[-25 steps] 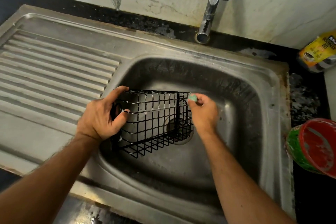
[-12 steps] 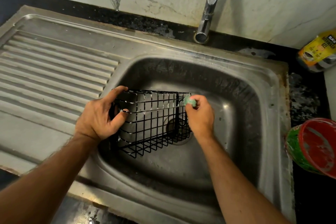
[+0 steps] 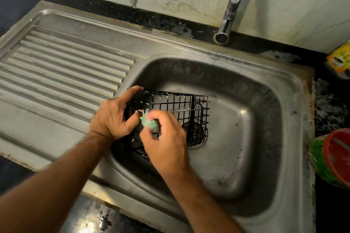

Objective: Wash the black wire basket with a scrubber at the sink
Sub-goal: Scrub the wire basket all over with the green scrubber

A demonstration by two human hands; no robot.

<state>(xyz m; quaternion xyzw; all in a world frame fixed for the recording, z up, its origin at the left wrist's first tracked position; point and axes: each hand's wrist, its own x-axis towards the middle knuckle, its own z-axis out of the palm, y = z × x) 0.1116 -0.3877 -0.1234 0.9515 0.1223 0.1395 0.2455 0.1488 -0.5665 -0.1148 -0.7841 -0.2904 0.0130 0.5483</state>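
Observation:
The black wire basket (image 3: 181,111) is held tilted inside the steel sink (image 3: 246,138), over the drain. My left hand (image 3: 113,117) grips the basket's left end, fingers over its top edge and thumb on the front. My right hand (image 3: 164,142) pinches a green scrubber (image 3: 150,122) and presses it against the basket's near left side, close to my left thumb. My right hand hides the basket's lower front part.
The tap (image 3: 236,4) stands behind the sink; no water runs from it. A ribbed drainboard (image 3: 56,73) lies to the left. A red and green container (image 3: 333,159) sits on the black counter at right, a yellow packet (image 3: 341,60) behind it.
My right hand has moved the scrubber from the basket's top right corner leftward to the near left side beside my left thumb. My left hand keeps its grip on the basket.

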